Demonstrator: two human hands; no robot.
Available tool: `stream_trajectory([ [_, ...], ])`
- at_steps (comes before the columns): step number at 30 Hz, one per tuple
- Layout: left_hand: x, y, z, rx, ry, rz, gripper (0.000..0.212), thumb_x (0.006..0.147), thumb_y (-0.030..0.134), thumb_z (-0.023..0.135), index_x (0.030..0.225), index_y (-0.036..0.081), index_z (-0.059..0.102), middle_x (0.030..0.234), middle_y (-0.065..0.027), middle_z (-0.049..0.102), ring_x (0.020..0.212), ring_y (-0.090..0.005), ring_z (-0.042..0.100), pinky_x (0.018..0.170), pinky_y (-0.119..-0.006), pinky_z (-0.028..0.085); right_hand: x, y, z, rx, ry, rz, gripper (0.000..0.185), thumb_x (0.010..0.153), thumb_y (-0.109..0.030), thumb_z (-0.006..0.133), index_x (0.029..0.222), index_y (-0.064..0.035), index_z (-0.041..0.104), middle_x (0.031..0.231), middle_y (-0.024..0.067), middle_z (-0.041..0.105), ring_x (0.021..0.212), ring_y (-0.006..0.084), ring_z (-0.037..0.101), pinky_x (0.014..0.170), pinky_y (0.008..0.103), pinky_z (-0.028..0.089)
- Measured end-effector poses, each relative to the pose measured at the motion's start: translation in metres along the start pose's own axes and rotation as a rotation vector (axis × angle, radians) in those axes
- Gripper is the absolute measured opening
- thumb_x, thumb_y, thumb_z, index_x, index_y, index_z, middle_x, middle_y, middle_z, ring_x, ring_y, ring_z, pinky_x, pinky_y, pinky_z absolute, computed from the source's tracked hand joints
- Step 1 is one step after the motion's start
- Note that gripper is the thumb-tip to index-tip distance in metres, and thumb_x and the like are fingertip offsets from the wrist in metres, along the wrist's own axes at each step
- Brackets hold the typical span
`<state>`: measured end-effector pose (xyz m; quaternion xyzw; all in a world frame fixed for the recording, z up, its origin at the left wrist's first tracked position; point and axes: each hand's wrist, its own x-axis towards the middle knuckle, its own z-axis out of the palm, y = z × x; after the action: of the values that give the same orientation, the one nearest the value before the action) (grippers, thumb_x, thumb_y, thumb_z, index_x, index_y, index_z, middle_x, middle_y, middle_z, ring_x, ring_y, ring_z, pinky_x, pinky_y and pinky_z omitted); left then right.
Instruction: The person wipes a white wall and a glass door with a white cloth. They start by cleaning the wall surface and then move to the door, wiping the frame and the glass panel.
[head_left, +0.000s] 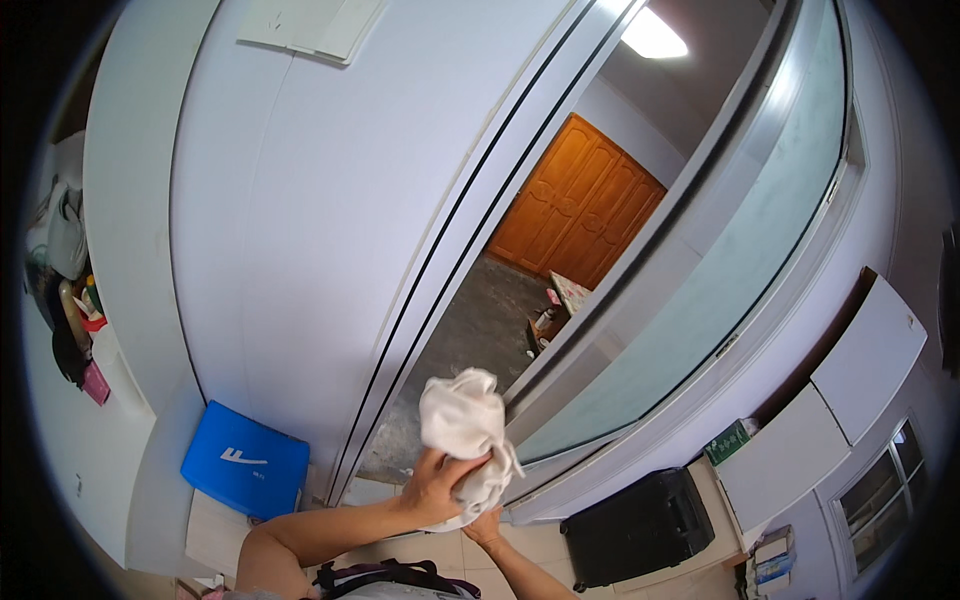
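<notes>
A bunched white cloth (466, 420) is held up in front of my body, before the gap of a sliding door. My left hand (435, 487) grips it around the middle, thumb across the front. Folds hang down on its right side. Just under the lower end of the cloth is my right hand (484, 527), partly covered by it. Its fingers are hidden, so its hold on the cloth cannot be made out.
Right of the gap is a frosted-glass door panel (720, 292). Beyond it stands a wooden wardrobe (574, 199). A blue box (244, 459) sits at lower left. A black suitcase (637, 529) is at lower right, near white cabinet doors (784, 454).
</notes>
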<state>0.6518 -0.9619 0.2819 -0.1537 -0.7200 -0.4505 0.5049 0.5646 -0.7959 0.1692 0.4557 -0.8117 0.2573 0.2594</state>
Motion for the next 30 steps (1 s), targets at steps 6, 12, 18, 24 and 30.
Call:
stream_trajectory([
  [6,0.027,-0.003,-0.009,-0.119,-0.035,0.108,0.060,0.062,0.015,0.081,0.118,0.012,0.061,0.117,-0.0158,0.049,0.108,-0.0339,0.052,0.089,-0.042,0.046,-0.018,0.012,0.006,0.047,0.023,0.036,0.013,0.066,-0.019,0.064,0.073,-0.0084,0.066,0.066,0.0138,0.061,0.063,0.0358,0.059,0.062,0.0447,0.047],
  [12,0.115,0.039,-0.010,-0.199,0.070,0.211,0.069,0.061,0.016,0.082,0.125,0.015,0.054,0.127,-0.0200,0.043,0.113,-0.0361,0.051,0.092,-0.045,0.046,-0.021,0.006,0.001,-0.122,-0.064,-0.001,0.016,0.066,-0.018,0.064,0.077,-0.0090,0.068,0.069,0.0153,0.063,0.066,0.0363,0.061,0.065,0.0451,0.048],
  [18,-0.050,-0.021,0.001,-0.050,-0.102,0.106,0.053,0.064,0.021,0.080,0.114,0.014,0.064,0.119,-0.0161,0.054,0.108,-0.0365,0.054,0.092,-0.045,0.046,-0.025,0.005,-0.004,0.104,-0.015,0.048,0.026,0.071,-0.031,0.068,0.084,-0.0076,0.066,0.076,0.0131,0.064,0.068,0.0328,0.061,0.064,0.0429,0.046],
  [24,-0.079,-0.014,0.000,-0.022,-0.117,0.003,0.053,0.065,0.020,0.080,0.114,0.013,0.064,0.120,-0.0145,0.052,0.111,-0.0377,0.051,0.094,-0.047,0.044,-0.030,0.002,-0.016,0.058,-0.044,-0.014,0.036,0.075,-0.032,0.065,0.098,-0.0042,0.064,0.091,0.0158,0.064,0.076,0.0344,0.061,0.069,0.0407,0.047],
  [30,0.009,0.026,-0.003,-0.191,-0.100,0.060,0.053,0.066,0.019,0.080,0.116,0.020,0.063,0.122,-0.0116,0.047,0.115,-0.0382,0.047,0.097,-0.050,0.042,-0.082,0.041,0.014,0.100,-0.175,0.134,0.043,0.080,-0.034,0.060,0.112,-0.0060,0.062,0.106,0.0178,0.063,0.094,0.0363,0.060,0.084,0.0431,0.046],
])
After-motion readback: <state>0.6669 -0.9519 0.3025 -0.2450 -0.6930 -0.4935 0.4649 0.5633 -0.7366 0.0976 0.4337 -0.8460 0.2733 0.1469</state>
